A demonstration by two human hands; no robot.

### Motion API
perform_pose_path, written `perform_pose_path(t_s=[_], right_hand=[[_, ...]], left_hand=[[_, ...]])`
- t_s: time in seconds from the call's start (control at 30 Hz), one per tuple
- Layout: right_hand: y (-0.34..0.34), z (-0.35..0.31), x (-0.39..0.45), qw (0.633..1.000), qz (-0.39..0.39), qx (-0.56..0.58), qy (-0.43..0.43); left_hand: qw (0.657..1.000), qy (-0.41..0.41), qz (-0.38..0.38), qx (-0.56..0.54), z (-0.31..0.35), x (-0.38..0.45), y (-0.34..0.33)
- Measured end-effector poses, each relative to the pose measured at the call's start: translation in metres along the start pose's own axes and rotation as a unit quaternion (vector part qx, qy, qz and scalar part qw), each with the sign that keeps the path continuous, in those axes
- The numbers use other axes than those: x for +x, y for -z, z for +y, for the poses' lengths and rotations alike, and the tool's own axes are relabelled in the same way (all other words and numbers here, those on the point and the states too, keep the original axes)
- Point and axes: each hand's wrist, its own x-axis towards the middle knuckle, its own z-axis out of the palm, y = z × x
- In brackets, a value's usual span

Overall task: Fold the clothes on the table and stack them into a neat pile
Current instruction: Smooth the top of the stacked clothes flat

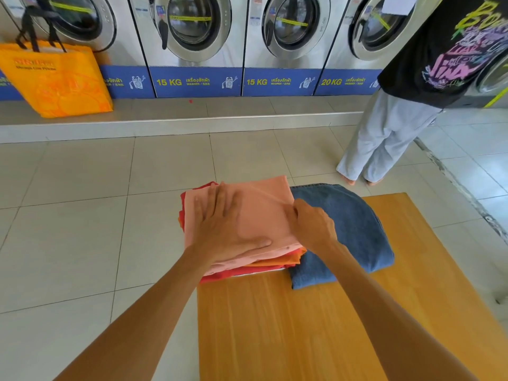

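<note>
1. A pile of folded clothes (255,264) sits at the far left corner of the light wooden table (302,325), topped by a folded salmon-pink garment (261,213).
2. The pink garment's long axis runs from the near edge away toward the row of washing machines (192,37), tilted slightly left.
3. The left hand (222,229) lies flat on the pink garment, fingers spread, thumb pointing right.
4. The right hand (310,224) is curled, its fingertips pinching the garment's right edge.
5. A folded blue denim garment (354,232) lies just beside the pile, on its right, touching it.
6. An orange bag (60,81) stands on the ledge; another person (412,92) stands far right.
</note>
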Motion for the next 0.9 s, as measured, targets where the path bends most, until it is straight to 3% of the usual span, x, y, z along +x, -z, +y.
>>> perform_pose_path(t_s=[0.1,0.27,0.37,0.47,0.6,0.67,0.73,0.77,0.83,0.9], right_hand=[[-0.006,0.015,0.013,0.994,-0.01,0.089,-0.066],[0.006,-0.028,0.028,0.991,0.064,0.083,-0.08],[-0.001,-0.035,0.044,0.996,0.039,0.05,-0.064],[-0.011,-0.015,0.06,0.987,0.019,0.107,-0.118],[-0.008,-0.014,0.062,0.975,0.073,0.104,-0.18],[0.0,-0.029,0.055,0.974,0.172,0.095,-0.108],[0.008,-0.053,0.042,0.959,0.269,0.091,0.018],[0.007,-0.062,0.035,0.956,0.27,0.084,0.081],[-0.01,-0.071,0.023,0.971,0.164,0.047,0.17],[-0.03,-0.064,0.016,0.983,0.03,-0.013,0.179]], left_hand=[[1.0,-0.01,-0.016,-0.016,-0.002,0.001,0.0],[1.0,-0.005,-0.014,0.0,-0.003,0.001,-0.004],[1.0,-0.004,-0.009,0.01,-0.001,-0.004,-0.004],[0.999,-0.013,-0.009,0.036,-0.006,-0.004,-0.009],[0.998,-0.013,-0.006,0.055,-0.017,-0.008,-0.015],[0.999,-0.009,-0.002,0.04,-0.015,-0.007,-0.015],[1.0,-0.011,-0.006,0.025,-0.014,-0.004,-0.013],[1.0,-0.015,-0.01,0.014,-0.015,-0.003,-0.011],[1.0,-0.019,-0.003,-0.015,-0.023,-0.003,-0.008],[0.999,0.0,0.023,-0.026,-0.04,-0.001,-0.002]])
